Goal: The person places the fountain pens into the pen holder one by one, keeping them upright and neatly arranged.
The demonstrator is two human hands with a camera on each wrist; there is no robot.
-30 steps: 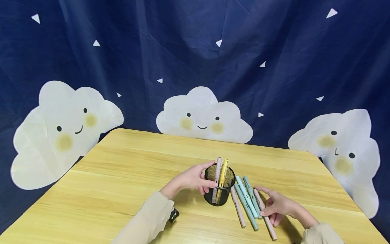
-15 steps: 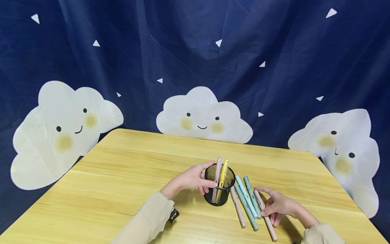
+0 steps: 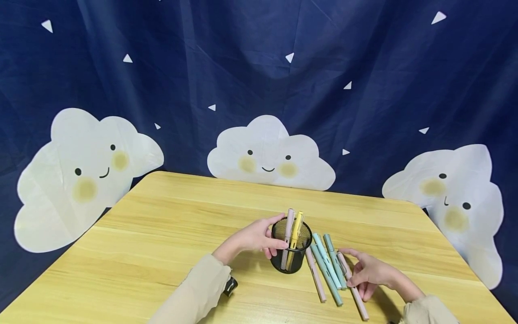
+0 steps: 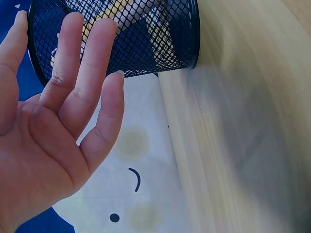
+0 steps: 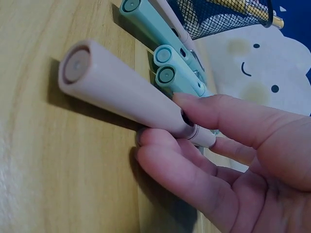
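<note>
My left hand (image 3: 255,236) grips the side of a black mesh pen cup (image 3: 298,261), thumb at the front of its rim and index finger toward the back. In the left wrist view, the other fingers lie long against the mesh (image 4: 133,46). A pale lilac pen (image 3: 290,222) and a yellow pen (image 3: 297,227) stand in the cup. My right hand (image 3: 374,272) pinches a pale pink pen (image 3: 358,302) between thumb and fingers. That pen slants low over the table, its end toward the right wrist camera. Left of it lie a teal pen (image 3: 335,263) and a light blue pen (image 3: 327,261).
Further left on the wooden table (image 3: 162,252) lie another teal pen (image 3: 328,278) and another pink pen (image 3: 316,279), close beside the cup. Behind the table's far edge hangs a dark blue curtain (image 3: 243,81) printed with smiling white clouds.
Both hands stay almost still, on the cup and the pink pen. The upper teal pen has turned slightly away from the pink pen.
</note>
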